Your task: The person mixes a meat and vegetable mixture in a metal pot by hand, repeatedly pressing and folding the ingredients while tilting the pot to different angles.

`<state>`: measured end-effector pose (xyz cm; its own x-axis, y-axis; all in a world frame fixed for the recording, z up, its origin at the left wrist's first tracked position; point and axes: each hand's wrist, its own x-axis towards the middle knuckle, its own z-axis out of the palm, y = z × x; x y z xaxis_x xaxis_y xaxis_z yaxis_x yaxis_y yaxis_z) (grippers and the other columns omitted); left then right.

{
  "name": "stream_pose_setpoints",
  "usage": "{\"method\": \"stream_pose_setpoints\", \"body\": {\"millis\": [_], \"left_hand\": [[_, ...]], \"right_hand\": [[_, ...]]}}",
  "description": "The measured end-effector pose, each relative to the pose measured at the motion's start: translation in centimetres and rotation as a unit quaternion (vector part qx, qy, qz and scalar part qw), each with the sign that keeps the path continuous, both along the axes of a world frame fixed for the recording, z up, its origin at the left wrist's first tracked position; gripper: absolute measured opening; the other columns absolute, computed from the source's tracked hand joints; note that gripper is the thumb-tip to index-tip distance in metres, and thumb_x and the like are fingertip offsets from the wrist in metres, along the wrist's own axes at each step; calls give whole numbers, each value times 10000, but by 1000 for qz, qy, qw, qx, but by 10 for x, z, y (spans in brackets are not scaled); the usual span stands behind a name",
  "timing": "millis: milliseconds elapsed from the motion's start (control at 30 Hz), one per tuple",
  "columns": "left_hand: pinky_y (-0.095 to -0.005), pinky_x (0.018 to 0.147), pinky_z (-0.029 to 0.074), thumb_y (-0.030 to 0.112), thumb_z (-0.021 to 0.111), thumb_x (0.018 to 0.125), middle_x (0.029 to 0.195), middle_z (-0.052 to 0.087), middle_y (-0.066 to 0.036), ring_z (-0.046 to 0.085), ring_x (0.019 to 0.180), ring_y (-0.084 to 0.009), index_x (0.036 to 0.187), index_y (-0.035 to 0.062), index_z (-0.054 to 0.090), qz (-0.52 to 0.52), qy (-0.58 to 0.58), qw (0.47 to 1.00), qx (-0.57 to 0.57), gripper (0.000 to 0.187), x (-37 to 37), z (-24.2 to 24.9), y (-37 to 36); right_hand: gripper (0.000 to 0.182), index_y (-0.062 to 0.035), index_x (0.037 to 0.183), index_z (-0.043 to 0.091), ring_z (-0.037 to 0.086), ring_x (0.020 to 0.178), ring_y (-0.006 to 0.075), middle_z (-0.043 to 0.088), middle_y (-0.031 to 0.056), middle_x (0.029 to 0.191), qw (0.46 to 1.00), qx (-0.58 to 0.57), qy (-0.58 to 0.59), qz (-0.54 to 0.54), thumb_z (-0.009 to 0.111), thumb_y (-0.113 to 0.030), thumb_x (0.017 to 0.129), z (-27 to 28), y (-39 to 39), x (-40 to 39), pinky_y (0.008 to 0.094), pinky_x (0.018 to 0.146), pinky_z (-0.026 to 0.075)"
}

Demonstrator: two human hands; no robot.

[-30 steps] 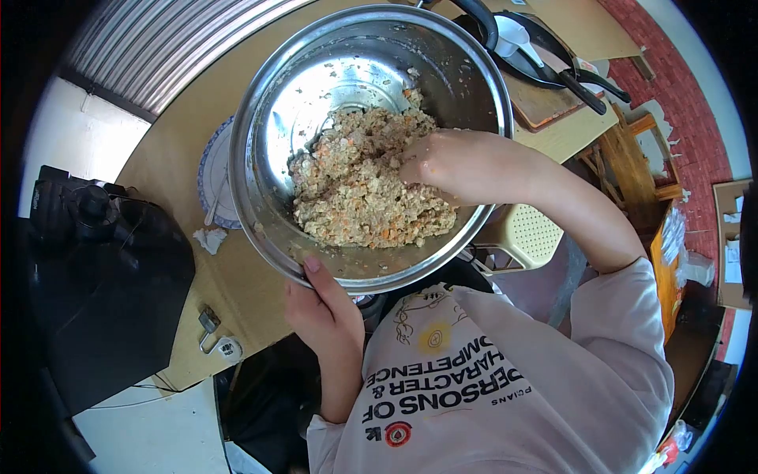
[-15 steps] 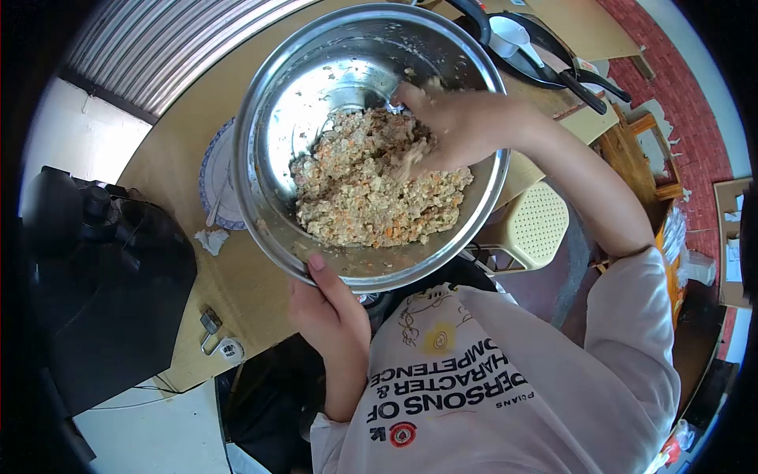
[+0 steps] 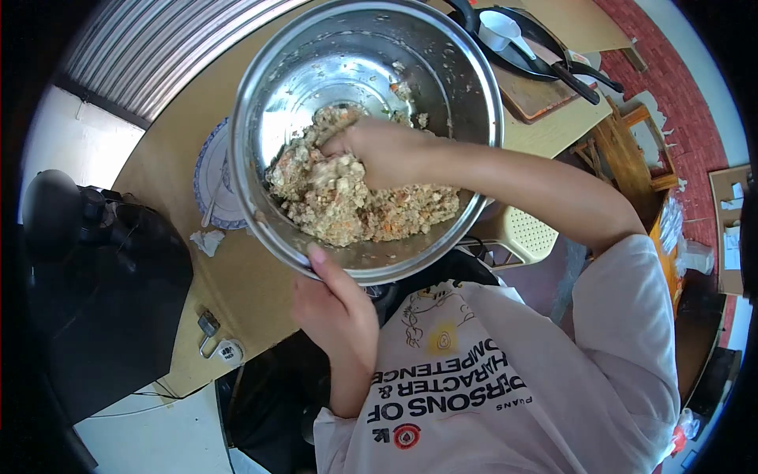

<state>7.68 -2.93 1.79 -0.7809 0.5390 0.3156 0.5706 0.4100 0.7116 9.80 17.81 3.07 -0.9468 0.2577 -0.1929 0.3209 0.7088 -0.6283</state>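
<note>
A large steel mixing bowl (image 3: pixel 462 83) is tilted toward me, with a ground meat mixture (image 3: pixel 339 209) flecked with orange bits inside. My left hand (image 3: pixel 339 312) grips the bowl's near rim, its thumb over the edge and its other fingers hidden beneath. Deep in the bowl, my right hand (image 3: pixel 387 154) is pressed into the mixture with its fingers curled and partly buried. Smears and small crumbs cling to the bowl's inner wall.
A blue-rimmed plate (image 3: pixel 209 170) with a spoon lies left of the bowl. A padlock (image 3: pixel 208 324) and a small white round item (image 3: pixel 230 352) sit near the table edge. Frying pans (image 3: pixel 545 67) and a white scoop (image 3: pixel 501 31) are upper right; a cream stool (image 3: pixel 527 235) stands below.
My right hand has moved left and deeper into the mixture, its fingers now curled. The mixture has been pushed and heaped leftward. The left hand keeps its hold on the rim.
</note>
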Motion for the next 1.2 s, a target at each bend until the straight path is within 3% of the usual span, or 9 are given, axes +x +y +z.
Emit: {"method": "stream_pose_setpoints", "body": {"millis": [133,267,367,467,600,700,933,1033,1200], "left_hand": [[-462,541,388,201,408,1005,706,564,-238,560,624,-414,843,-58,567,21,-77,997,10,345,-9,-6,-6],[-460,544,383,204,401,1009,696,554,-233,550,631,-415,824,-55,555,2,-75,997,18,353,-9,-13,-9],[-467,549,385,196,401,1007,695,554,-230,552,633,-411,810,-52,552,-10,-42,999,32,351,-11,-12,-9],[-471,555,391,189,406,1005,711,566,-233,562,643,-408,809,-55,560,-16,-33,999,17,348,-13,-7,-8],[-462,555,398,186,422,1001,727,587,-226,581,662,-398,825,-63,581,-4,-14,1000,23,344,-12,-8,-3],[-455,549,399,189,428,1000,707,591,-206,580,642,-388,816,-63,583,17,-79,996,29,348,-15,-6,-2],[-443,558,417,174,455,989,695,591,-192,591,627,-366,842,-40,603,-35,-53,998,13,299,-18,-14,-3],[-439,572,431,157,453,985,717,595,-197,601,649,-368,883,-38,612,-54,-55,997,20,272,-17,-16,-4],[-437,583,440,141,444,983,749,607,-197,605,665,-375,903,-41,614,-68,-75,994,28,262,-14,-12,-3]], "right_hand": [[613,-49,1291,557,653,965,326,653,232,1078,989,121,24,84,567,113,700,5,23,-9,403,838,512],[548,-87,1308,519,639,923,310,653,184,1011,971,121,-177,103,650,-105,776,60,21,-3,382,800,493],[529,-92,1262,548,613,1003,296,630,147,1094,991,11,-5,133,703,-247,780,45,21,-12,430,886,454],[471,-87,1226,590,536,1135,307,626,153,1129,983,94,120,106,653,-281,801,11,-2,-37,477,914,423],[406,-82,1144,661,417,1267,326,603,132,1220,978,179,48,93,616,-280,792,14,-53,-27,507,983,379],[333,-84,1010,725,358,1310,294,573,51,1260,956,183,51,222,662,-224,715,7,-49,-1,477,1102,309],[452,-155,1078,685,362,1321,289,425,22,1404,939,255,42,227,740,-54,641,15,-7,36,511,1093,357],[508,-245,1205,613,300,1368,445,293,52,1522,972,202,-39,113,640,0,761,22,9,38,441,1077,417],[596,-237,1252,523,600,1075,335,508,170,1292,943,322,64,51,527,99,759,4,35,37,455,867,524]]}}
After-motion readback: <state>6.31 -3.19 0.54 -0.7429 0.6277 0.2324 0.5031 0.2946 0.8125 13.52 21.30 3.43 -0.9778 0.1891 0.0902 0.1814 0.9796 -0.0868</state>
